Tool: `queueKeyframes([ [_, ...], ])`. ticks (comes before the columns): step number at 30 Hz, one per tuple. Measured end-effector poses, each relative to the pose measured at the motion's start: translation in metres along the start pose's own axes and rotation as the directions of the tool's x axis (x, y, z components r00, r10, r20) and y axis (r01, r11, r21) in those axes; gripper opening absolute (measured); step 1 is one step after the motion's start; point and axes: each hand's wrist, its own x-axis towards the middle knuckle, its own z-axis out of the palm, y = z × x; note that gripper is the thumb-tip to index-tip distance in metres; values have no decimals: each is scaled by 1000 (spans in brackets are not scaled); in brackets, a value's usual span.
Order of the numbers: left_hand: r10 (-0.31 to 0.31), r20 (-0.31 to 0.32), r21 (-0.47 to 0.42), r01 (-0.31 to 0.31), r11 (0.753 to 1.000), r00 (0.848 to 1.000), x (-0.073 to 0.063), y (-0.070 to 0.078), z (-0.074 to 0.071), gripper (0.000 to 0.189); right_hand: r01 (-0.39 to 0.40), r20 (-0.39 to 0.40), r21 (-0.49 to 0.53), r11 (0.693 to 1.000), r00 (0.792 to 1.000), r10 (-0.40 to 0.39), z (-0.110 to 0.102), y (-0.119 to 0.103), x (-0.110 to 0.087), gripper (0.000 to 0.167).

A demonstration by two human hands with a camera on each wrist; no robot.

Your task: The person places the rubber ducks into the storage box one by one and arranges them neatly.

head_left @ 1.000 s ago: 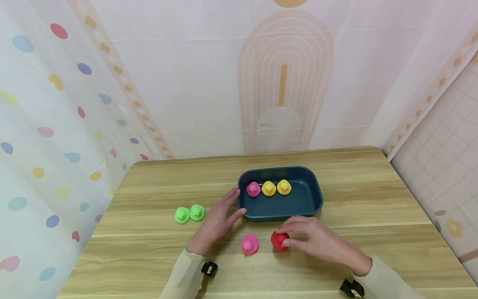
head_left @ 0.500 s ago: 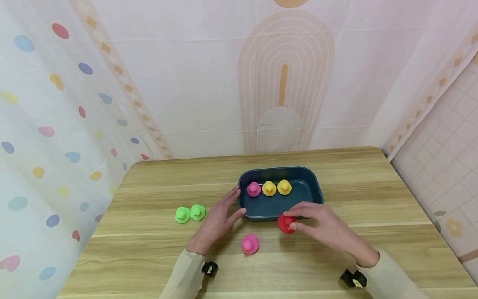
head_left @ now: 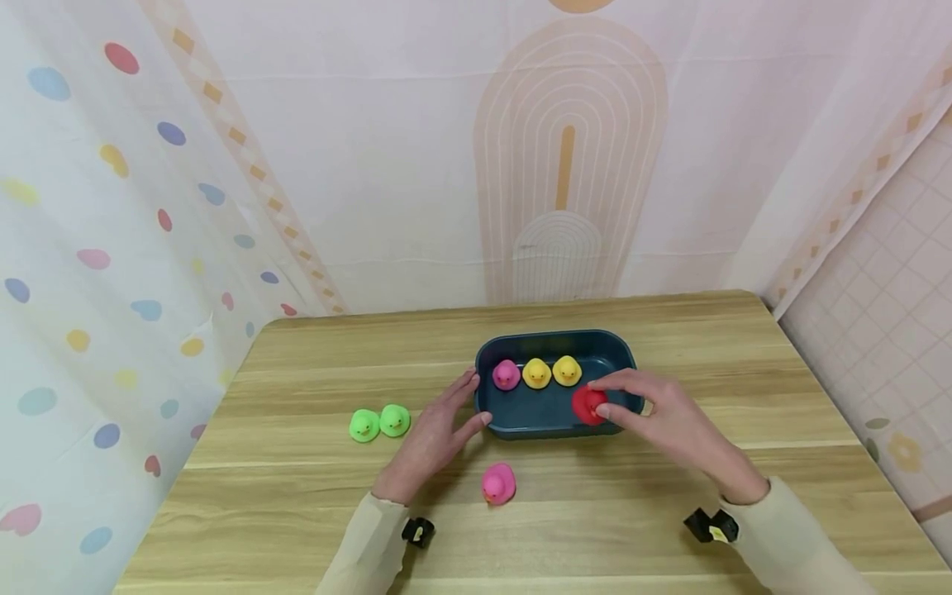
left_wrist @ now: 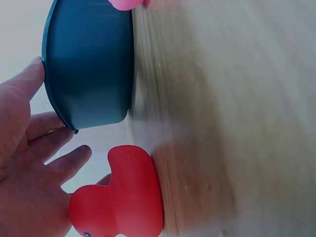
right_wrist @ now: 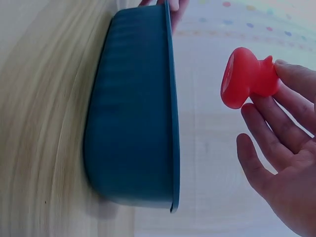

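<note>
Red toy duck [head_left: 586, 406], smooth and rounded, and from my end I see the right hand [head_left: 673, 421] pinching it over the right part of a dark blue tub [head_left: 531, 416]. Left hand [head_left: 430, 438] is spread, touching the tub's left end. Wood-grain table [head_left: 610, 529] has two green ducks [head_left: 364, 426] left of that hand, a pink duck [head_left: 498, 483] nearer me. Tub holds one magenta duck [head_left: 506, 376], two yellow ducks [head_left: 537, 374], lined up

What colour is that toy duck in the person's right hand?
The toy duck is red; the right wrist view shows it best.
</note>
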Motion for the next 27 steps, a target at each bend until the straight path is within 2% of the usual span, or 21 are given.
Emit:
queueKeyframes([
  [10, 6, 7, 6, -6, 1000, 1000, 2, -2, 0, 67, 6, -22, -23, 1000, 1000, -7, -8, 19, 15, 28],
  [18, 11, 4, 7, -11, 1000, 1000, 1, -1, 0, 66, 16, -32, -118, 993, 999, -20, -12, 32, 29, 28],
  [27, 12, -2, 16, -12, 1000, 1000, 0, -1, -1, 67, 33, 2, -171, 985, 999, -33, -14, 44, 41, 28],
])
